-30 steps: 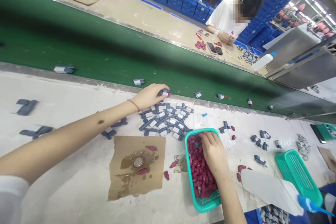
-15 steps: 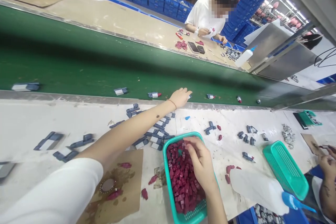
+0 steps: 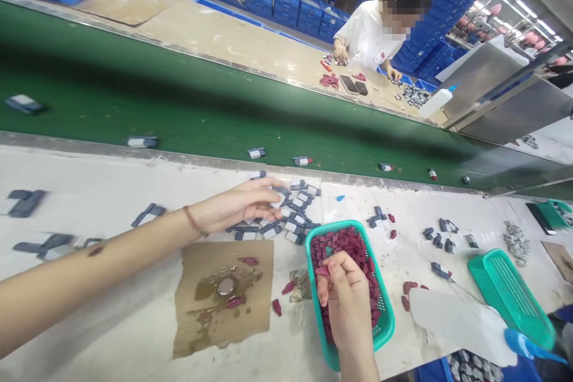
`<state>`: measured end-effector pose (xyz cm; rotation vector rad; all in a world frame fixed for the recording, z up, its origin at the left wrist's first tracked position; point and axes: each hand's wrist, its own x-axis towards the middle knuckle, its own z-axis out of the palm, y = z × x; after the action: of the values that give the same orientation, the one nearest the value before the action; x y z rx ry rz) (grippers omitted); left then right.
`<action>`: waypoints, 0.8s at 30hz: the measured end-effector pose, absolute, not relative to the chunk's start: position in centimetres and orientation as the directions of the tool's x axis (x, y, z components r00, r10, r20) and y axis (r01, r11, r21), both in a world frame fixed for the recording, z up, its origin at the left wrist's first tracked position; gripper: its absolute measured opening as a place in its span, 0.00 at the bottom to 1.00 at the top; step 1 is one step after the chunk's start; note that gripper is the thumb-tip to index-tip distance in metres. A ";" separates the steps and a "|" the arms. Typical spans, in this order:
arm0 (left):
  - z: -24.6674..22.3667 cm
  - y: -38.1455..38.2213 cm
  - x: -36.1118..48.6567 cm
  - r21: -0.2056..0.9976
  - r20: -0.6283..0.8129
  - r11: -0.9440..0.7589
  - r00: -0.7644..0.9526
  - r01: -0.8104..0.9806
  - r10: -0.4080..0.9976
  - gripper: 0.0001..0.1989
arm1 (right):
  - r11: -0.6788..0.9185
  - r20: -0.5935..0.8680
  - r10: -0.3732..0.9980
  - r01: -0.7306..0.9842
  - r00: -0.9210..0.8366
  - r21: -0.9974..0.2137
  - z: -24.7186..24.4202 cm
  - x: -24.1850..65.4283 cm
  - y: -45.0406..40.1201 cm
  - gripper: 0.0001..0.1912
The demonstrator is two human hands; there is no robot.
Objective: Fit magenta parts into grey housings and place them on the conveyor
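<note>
My left hand (image 3: 250, 206) is over the pile of dark blue-grey and white plastic pieces (image 3: 293, 227). Its fingers are curled around what looks like one such piece (image 3: 280, 197), partly hidden and blurred against the pile. My right hand (image 3: 347, 292) pinches a small dark red piece (image 3: 323, 270) between thumb and fingertips, above the green basket (image 3: 388, 316). Many dark red pieces (image 3: 344, 240) fill that basket.
Spaced pieces lie on the green conveyor belt (image 3: 201, 113). Brown cardboard (image 3: 197, 328) bears a wet stain and a round cap. At right are a second green basket (image 3: 505, 292) and a glue bottle (image 3: 461, 322). A co-worker (image 3: 371, 36) works across the belt.
My left hand has drawn back from the belt to the pile, and the piece by its fingertips is gone from the belt. My right hand has lifted a red piece. The view has shifted.
</note>
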<state>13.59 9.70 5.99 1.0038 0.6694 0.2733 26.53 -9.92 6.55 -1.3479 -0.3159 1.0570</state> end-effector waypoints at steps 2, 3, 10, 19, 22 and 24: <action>6.2 8.3 9.9 0.784 -0.477 0.613 0.729 0.101 0.491 0.18 | -0.151 -0.383 0.767 -0.435 0.516 -0.888 6.2 25.1 -9.5 0.22; 6.3 7.6 8.3 0.777 -0.503 0.620 0.704 0.113 0.502 0.18 | -0.164 -0.396 0.771 -0.446 0.498 -0.880 5.9 24.4 -9.3 0.23; 4.6 2.9 1.8 0.822 -0.507 0.549 0.636 0.154 0.581 0.21 | -0.268 -0.495 0.814 -0.558 0.305 -0.785 4.9 20.5 -7.5 0.19; 1.4 1.5 0.3 0.777 -0.516 0.629 0.561 -0.012 0.648 0.22 | -0.255 -0.175 0.932 0.229 0.318 -0.939 2.9 18.7 -7.3 0.11; 1.5 1.5 0.3 0.737 -0.538 0.674 0.558 -0.054 0.632 0.23 | -0.145 -0.062 0.981 0.490 0.181 -0.859 2.1 18.3 -7.4 0.09; 1.4 1.5 0.2 0.719 -0.547 0.692 0.563 -0.063 0.620 0.22 | -0.043 0.011 0.996 0.602 0.085 -0.798 1.5 18.1 -7.3 0.10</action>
<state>0.15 1.47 1.39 0.7079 0.8912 0.4441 18.12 -7.26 1.48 -1.7193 -1.5874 0.7785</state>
